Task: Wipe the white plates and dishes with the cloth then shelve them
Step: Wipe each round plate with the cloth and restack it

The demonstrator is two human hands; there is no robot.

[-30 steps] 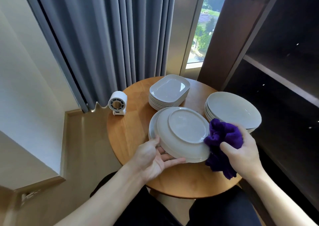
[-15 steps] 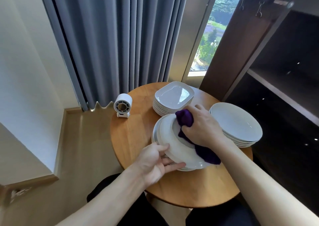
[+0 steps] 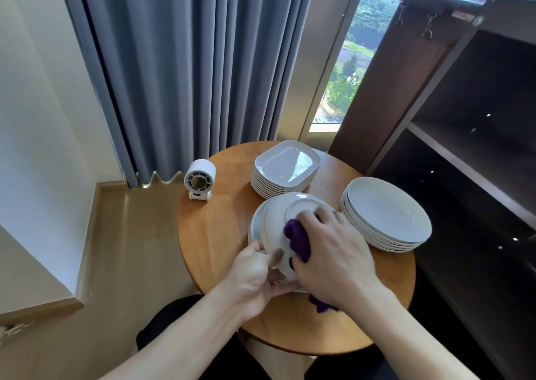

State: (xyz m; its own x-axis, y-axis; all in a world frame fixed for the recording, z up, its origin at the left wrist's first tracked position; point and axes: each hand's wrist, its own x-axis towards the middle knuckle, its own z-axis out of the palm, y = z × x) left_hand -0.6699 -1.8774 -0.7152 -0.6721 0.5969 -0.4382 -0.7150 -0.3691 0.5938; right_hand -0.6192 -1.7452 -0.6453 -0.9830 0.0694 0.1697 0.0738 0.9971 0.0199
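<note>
My left hand (image 3: 255,275) grips the near rim of a white plate (image 3: 278,217), held upside down and tilted above another white dish (image 3: 255,228) on the round wooden table (image 3: 214,234). Pressed onto that plate's underside is a purple cloth (image 3: 297,234), bunched under my right hand (image 3: 333,254); a corner of it hangs out below my wrist. A stack of rectangular white dishes (image 3: 285,164) stands at the table's far side. On the right side is a stack of round white plates (image 3: 385,214).
A small white fan (image 3: 199,182) stands on the table's left edge. A dark wooden shelf unit (image 3: 464,147) with bare shelves rises just right of the table. Grey curtains (image 3: 188,60) and a window (image 3: 348,69) are behind. My dark-clad knees sit under the near edge.
My right hand has carried the cloth from the plate's right rim onto its underside, then down toward the near edge. My left hand stays on the plate's rim.
</note>
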